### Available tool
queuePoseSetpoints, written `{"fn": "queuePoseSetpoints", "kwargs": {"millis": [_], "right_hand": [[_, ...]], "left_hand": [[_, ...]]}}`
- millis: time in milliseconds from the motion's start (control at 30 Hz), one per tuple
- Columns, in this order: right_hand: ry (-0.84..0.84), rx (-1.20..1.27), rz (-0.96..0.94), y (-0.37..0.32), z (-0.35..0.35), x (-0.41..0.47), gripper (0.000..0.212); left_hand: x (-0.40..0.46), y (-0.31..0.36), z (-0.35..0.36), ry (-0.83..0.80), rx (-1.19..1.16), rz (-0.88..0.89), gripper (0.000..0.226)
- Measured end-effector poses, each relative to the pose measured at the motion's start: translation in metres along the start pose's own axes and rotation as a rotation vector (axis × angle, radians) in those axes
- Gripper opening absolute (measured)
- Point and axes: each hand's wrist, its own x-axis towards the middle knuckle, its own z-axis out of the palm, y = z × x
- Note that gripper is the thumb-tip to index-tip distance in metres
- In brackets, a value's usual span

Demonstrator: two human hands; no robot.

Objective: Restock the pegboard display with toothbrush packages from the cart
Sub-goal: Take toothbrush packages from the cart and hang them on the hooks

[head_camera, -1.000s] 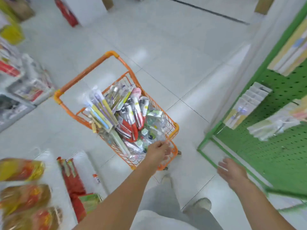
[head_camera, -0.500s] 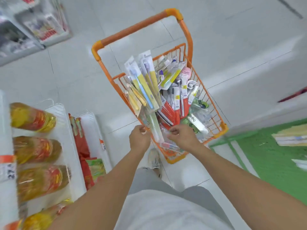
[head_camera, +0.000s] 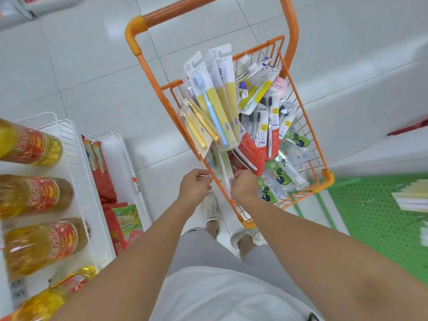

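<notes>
White floor | cart [head_camera: 308, 156]; both hands [head_camera: 244, 185] grip long package [head_camera: 225, 170] inside

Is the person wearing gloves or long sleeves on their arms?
No. Both arms are bare from the hands up as far as the picture shows, with no sleeves over them. The left hand and right hand wear no gloves, and no rings, watch or bracelet show. The person also wears a white top, grey shorts and pale sneakers.

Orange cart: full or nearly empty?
Full. The orange cart is heaped with toothbrush packages, several sticking above the wire rim.
</notes>
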Motion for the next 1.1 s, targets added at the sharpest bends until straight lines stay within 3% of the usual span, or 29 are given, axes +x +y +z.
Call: {"fn": "queuePoseSetpoints", "kwargs": {"millis": [133, 267, 467, 533, 633, 767, 867, 1000, 1100], "right_hand": [[-0.064, -0.052, -0.072, 0.015, -0.015, -0.011, 0.017], [-0.152, -0.067, -0.057, 0.048, -0.049, -0.028, 0.039], [-0.194, 0.057, 0.003, 0.098, -0.130, -0.055, 0.027], [-0.202, 0.205, 0.001, 0.100, -0.155, -0.063, 0.016], [-0.209, 0.377, -0.074, 0.082, -0.171, -0.064, 0.018], [-0.206, 0.435, -0.164, 0.040, -0.174, -0.048, 0.004], [-0.138, 0.564, -0.147, 0.003, -0.177, -0.025, 0.010], [0.032, 0.572, -0.203, -0.057, -0.172, 0.014, 0.012], [0.087, 0.654, -0.184, -0.099, -0.174, 0.052, 0.029]], "left_hand": [[0.005, 0.013, 0.009, -0.060, 0.001, 0.043, 0.020], [-0.001, 0.023, 0.029, -0.156, 0.100, 0.052, 0.020], [-0.027, 0.046, 0.064, -0.381, 0.179, -0.044, 0.038], [-0.033, 0.052, 0.073, -0.398, 0.134, -0.036, 0.040], [-0.043, 0.073, 0.084, -0.495, -0.128, -0.014, 0.039], [-0.050, 0.101, 0.082, -0.312, -0.140, 0.226, 0.020], [-0.050, 0.112, 0.057, -0.162, -0.095, 0.365, 0.017], [-0.045, 0.129, 0.014, 0.001, -0.319, 0.404, 0.019], [-0.036, 0.141, -0.012, 0.053, -0.395, 0.412, 0.022]]}}
